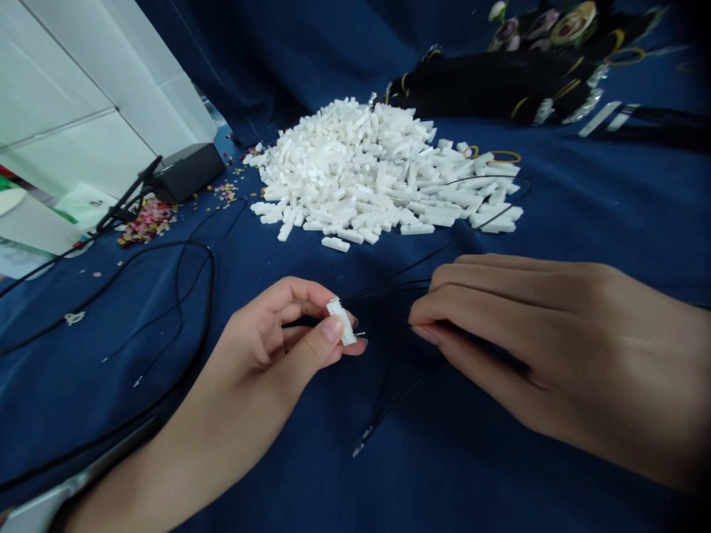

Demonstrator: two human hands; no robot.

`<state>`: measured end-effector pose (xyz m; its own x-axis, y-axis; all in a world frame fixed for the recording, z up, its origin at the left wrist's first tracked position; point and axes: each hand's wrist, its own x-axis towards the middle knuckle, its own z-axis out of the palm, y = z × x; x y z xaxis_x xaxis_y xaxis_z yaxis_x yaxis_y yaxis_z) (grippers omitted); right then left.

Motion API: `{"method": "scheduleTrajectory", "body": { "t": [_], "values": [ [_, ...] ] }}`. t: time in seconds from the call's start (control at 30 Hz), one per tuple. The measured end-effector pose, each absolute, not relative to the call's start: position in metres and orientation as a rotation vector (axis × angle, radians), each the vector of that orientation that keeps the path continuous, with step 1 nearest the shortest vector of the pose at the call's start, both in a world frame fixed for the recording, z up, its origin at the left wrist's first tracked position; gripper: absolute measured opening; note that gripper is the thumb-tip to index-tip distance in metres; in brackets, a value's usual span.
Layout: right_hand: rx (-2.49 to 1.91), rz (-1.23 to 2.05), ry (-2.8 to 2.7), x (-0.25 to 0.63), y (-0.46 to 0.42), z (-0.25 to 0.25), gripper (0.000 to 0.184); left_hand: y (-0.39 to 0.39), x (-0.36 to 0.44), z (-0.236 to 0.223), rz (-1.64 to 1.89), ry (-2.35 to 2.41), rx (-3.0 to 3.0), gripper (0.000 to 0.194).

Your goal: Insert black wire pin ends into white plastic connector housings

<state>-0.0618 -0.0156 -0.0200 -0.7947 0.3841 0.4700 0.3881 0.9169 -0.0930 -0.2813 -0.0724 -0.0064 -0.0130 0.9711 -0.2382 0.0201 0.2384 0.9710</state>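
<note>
My left hand [289, 333] pinches a small white plastic connector housing [341, 322] between thumb and fingers, its slotted edge showing. Thin black wires [389, 287] stretch from beside the housing to my right hand [533, 333]. The right thumb and index fingertips are pressed together, apparently on black wire; the exact grip is hidden by the fingers. A small metal terminal [360, 334] shows at the left fingertips, close to the housing. Below, between the hands, more black wires hang or lie with bare metal terminals [361, 440] at their ends.
A large heap of white connector housings [355, 170] lies behind the hands on the blue cloth [311, 474]. Black cable [208, 296] loops at left, near a black box [189, 172] and colourful bits [147, 220]. Bundled black wires [461, 85] lie at back right beside artificial flowers [572, 22].
</note>
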Motion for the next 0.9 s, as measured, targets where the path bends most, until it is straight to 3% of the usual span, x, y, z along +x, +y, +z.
{"method": "scheduleTrajectory", "body": {
  "t": [0.27, 0.47, 0.6, 0.9],
  "values": [
    [-0.508, -0.049, -2.582, -0.062, -0.015, -0.020, 0.021, -0.072, -0.278, -0.004, 1.025, 1.361, 1.037, 0.008],
    [-0.645, 0.021, -2.501, -0.066, -0.020, -0.020, 0.008, -0.073, -0.277, -0.004, 1.031, 1.379, 1.042, 0.006],
    [-0.628, 0.117, -2.528, -0.074, -0.024, -0.019, 0.011, -0.074, -0.276, -0.004, 1.036, 1.387, 1.003, 0.007],
    [-0.380, -0.175, -2.585, -0.085, -0.026, -0.016, 0.028, -0.076, -0.270, 0.000, 1.016, 1.422, 1.076, 0.010]
  ]
}}
